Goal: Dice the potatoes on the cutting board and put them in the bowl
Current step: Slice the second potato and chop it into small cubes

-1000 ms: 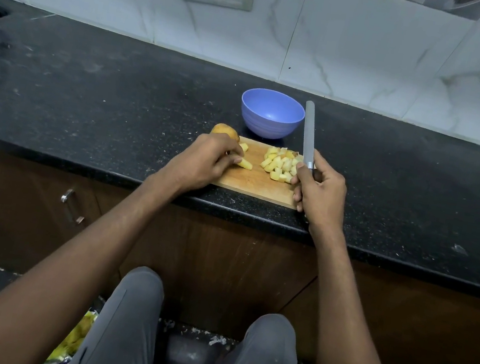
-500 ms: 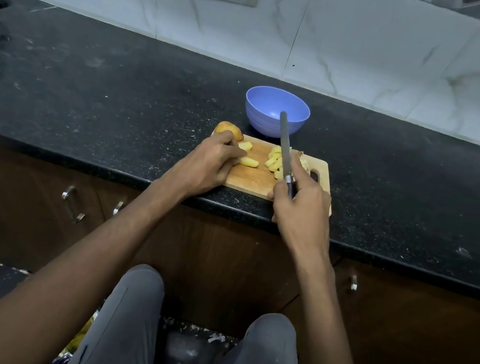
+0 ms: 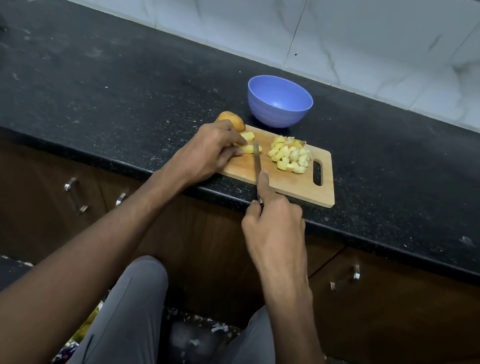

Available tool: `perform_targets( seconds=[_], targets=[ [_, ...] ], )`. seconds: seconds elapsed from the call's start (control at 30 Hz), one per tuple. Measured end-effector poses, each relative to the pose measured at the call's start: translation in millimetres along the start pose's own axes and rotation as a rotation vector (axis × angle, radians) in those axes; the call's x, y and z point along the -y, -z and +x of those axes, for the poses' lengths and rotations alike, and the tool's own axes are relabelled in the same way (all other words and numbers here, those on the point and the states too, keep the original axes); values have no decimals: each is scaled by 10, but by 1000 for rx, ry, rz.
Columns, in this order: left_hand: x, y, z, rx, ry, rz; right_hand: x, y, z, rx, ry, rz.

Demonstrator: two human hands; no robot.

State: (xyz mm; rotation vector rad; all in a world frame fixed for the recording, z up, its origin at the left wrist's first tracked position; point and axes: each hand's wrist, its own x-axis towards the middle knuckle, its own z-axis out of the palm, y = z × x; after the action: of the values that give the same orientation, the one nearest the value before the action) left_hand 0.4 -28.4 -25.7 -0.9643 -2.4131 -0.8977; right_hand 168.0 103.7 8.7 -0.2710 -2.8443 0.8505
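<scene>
Two potato strips (image 3: 247, 144) lay crosswise under left hand (image 3: 210, 153) fingertips; knife (image 3: 256, 158), gripped by right hand (image 3: 273, 224), pointed far, just right.

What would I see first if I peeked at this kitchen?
Probably the pile of yellow potato cubes on the right part of the wooden cutting board. Just behind the board sits a blue bowl with nothing showing inside. The right hand holds a knife beside the potato strips under the left hand.

Potato strips (image 3: 246, 144) pinned on cutting board (image 3: 295, 184) by left hand (image 3: 210, 151); knife (image 3: 256, 160) gripped by right hand (image 3: 275, 229), blade beside strips.
</scene>
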Motion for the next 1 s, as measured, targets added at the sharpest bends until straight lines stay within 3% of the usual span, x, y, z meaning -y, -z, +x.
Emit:
perform_targets(
  seconds=[0.6, 1.0],
  targets=[
    [55, 0, -5, 11, 55, -61, 166, 44, 40, 100, -59, -166],
    [36, 46, -33, 6, 214, -199, 57, 174, 70, 109, -113, 8]
  ],
)
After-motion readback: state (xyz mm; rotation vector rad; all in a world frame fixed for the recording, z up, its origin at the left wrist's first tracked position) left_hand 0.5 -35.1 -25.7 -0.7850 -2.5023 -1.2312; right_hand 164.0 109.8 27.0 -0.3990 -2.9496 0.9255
